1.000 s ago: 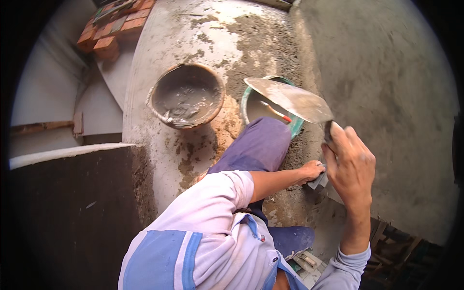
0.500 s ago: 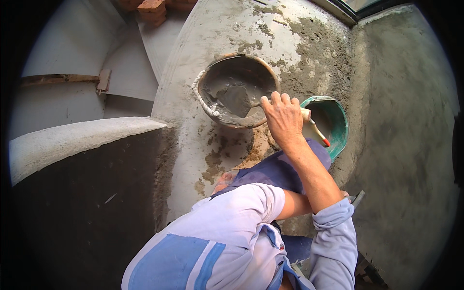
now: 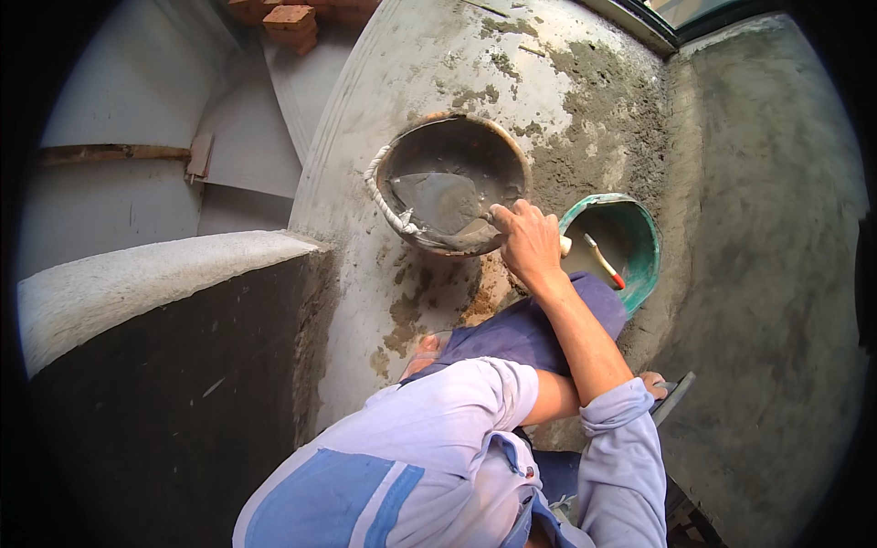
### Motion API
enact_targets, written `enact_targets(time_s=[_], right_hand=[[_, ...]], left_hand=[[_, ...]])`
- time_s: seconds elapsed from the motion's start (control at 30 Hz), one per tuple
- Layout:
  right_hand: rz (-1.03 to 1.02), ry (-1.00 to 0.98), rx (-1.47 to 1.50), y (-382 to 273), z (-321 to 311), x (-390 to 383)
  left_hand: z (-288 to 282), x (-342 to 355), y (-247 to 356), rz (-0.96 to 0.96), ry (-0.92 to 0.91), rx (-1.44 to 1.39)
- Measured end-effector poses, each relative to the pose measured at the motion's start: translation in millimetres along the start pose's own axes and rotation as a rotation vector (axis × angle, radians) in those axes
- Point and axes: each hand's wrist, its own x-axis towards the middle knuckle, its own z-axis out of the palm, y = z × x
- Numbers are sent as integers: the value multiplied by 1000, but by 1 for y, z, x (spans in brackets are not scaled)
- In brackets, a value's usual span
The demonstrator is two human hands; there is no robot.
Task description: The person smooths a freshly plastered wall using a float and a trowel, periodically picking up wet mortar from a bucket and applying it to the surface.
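Note:
My right hand (image 3: 527, 239) is closed round the pale wooden handle of a trowel (image 3: 434, 201), whose grey-coated blade lies inside a dark bucket (image 3: 470, 137) of wet grey mix with a rope handle. Beside it, a green bucket (image 3: 644, 274) of murky liquid holds a brush (image 3: 603, 260) with a red-tipped handle. Lower right, behind my right forearm, my left hand (image 3: 652, 385) grips a grey flat tool (image 3: 674, 395); most of that hand is hidden.
The pale floor (image 3: 356, 301) has spattered mortar. A plastered grey wall (image 3: 767, 274) runs along the right. On the left are a dark surface with a white edge (image 3: 164, 274) and lower white panels with a wooden batten (image 3: 110, 153). Red bricks (image 3: 288, 27) lie at the upper left.
My right hand has brought the trowel from above the green bucket, left and down into the dark bucket. The view has shifted, with both buckets appearing farther right.

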Motion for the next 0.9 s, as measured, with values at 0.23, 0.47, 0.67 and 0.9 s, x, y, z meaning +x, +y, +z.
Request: enact_targets(time_s=[0.23, 0.47, 0.67, 0.9], right_hand=[[58, 172, 358, 6, -23, -24], [219, 519, 515, 33, -141, -111], [427, 832, 147, 26, -306, -276], [960, 922, -130, -47, -414, -510]], left_hand=[[-25, -30, 6, 109, -103, 122], [-44, -15, -9, 66, -328, 215], [-60, -48, 84, -226, -371, -203], [-55, -27, 22, -349, -385, -210]])
